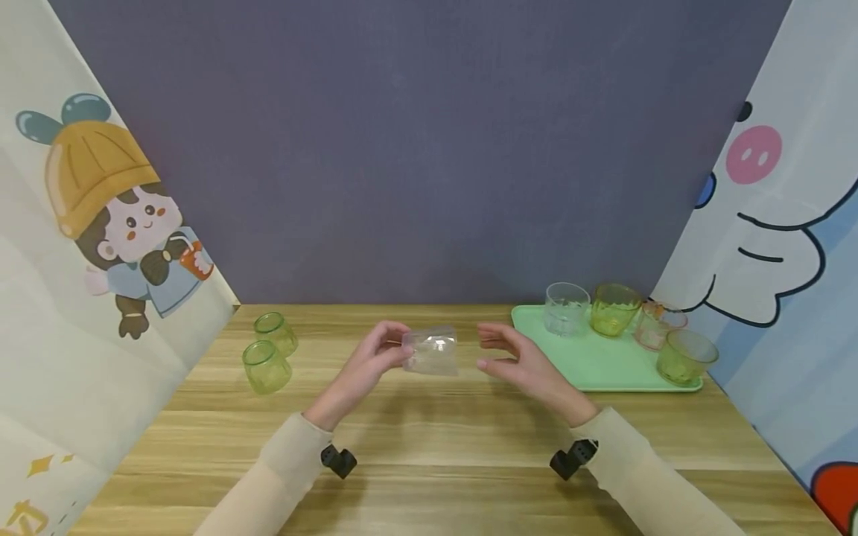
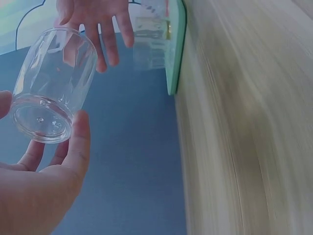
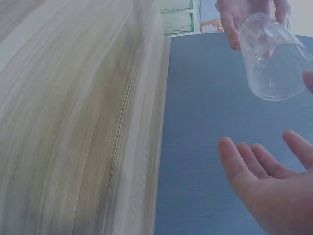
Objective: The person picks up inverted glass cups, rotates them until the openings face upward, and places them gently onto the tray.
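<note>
So, the clear cup (image 1: 432, 351) is at frame centre in the head view, lying sideways in the air above the wooden table (image 1: 429, 432). The left hand (image 1: 372, 362) pinches it at the base end; in the left wrist view the thumb and fingers curl round the cup's bottom rim, with the base facing the camera. The right hand (image 1: 519, 360) is just right of the cup, not touching it, fingers relaxed and slightly spread, palm turned toward the cup. In the right wrist view only its fingers and part of the palm show at lower right; the rest is cut off.

2 green cups (image 1: 271, 353) stand at left centre of the table, close together; cannot tell if they touch. A green tray (image 1: 590, 365) at right centre holds 4 cups (image 1: 623, 324): 1 clear, 2 green, 1 pinkish. The pinkish one is partly hidden behind the nearest green one.

Both wrist views are motion-blurred on the table side, and the tray cups there are hard to make out.
</note>
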The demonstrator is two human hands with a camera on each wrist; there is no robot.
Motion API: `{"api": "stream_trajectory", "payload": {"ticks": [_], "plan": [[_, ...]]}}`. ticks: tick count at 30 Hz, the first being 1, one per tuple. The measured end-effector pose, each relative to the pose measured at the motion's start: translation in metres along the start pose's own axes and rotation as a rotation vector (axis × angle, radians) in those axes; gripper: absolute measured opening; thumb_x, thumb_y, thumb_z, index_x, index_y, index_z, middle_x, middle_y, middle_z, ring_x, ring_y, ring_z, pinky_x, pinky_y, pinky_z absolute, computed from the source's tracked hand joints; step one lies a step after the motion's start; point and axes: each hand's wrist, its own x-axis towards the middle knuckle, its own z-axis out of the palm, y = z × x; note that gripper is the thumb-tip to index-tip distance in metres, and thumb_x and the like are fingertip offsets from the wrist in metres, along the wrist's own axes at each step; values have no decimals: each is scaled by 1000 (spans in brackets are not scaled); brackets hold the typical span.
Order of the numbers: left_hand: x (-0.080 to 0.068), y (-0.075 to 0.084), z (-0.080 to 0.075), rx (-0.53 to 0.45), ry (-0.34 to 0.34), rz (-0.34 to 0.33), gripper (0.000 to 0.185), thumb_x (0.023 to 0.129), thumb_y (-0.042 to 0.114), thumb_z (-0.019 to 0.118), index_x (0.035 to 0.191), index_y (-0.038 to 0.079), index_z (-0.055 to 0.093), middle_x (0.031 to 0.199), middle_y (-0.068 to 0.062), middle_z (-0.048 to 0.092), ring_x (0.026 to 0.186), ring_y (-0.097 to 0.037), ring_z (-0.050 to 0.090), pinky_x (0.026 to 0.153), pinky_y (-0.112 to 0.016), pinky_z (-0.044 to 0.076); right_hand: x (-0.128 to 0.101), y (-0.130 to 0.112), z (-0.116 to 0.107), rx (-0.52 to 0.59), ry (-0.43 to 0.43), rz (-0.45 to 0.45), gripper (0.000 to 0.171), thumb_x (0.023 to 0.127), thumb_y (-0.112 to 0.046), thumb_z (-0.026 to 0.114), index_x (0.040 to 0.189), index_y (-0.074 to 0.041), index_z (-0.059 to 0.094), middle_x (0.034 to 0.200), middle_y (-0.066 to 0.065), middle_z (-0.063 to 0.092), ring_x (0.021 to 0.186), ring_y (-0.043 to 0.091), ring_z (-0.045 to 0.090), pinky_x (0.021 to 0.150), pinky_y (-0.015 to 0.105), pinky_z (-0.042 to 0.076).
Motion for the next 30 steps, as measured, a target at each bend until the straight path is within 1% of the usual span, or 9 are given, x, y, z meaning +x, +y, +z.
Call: {"api": "stream_trajectory", "payload": {"ticks": [4,8,16,24,26,30], "plan": [[0,0,3,4,-3,5,41,99,14,62,135,-2,48,128,-19,55,110,-25,60,99,-39,52,-1,-1,2,26,-11,-1,62,94,-13,73,149,-5,46,145,20,51,132,41,49,96,36,52],[-1,1,6,0,-2,11,41,99,13,62,134,-3,49,128,-20,55,109,-25,60,98,-39,52,-2,-3,4,44,-22,-12,62,94,-12,73,149,-6,46,145,19,50,132,42,49,96,36,52],[-1,1,13,-5,-10,24,38,99,10,61,132,-4,49,125,-20,56,105,-24,61,93,-37,54,-5,-6,9,67,-42,-46,66,93,-11,74,150,0,43,146,23,49,132,46,48,97,38,52],[-1,2,18,-8,-33,27,39,99,11,62,133,-4,49,126,-21,55,107,-25,60,95,-37,54,-7,-10,12,81,-51,-57,66,93,-10,73,151,-2,43,145,22,50,133,44,48,99,45,50],[-2,2,19,-10,-41,25,40,99,11,62,133,-4,48,125,-21,55,106,-25,60,95,-37,54,-7,-10,13,88,-51,-62,66,92,-9,73,151,-1,42,145,23,50,132,44,48,99,44,51],[-2,1,22,-7,-46,35,40,99,11,62,132,-6,48,124,-22,56,104,-24,61,93,-36,54,-8,-12,14,105,-45,-67,68,92,-8,73,150,1,41,145,24,49,132,44,48,97,37,53]]}}
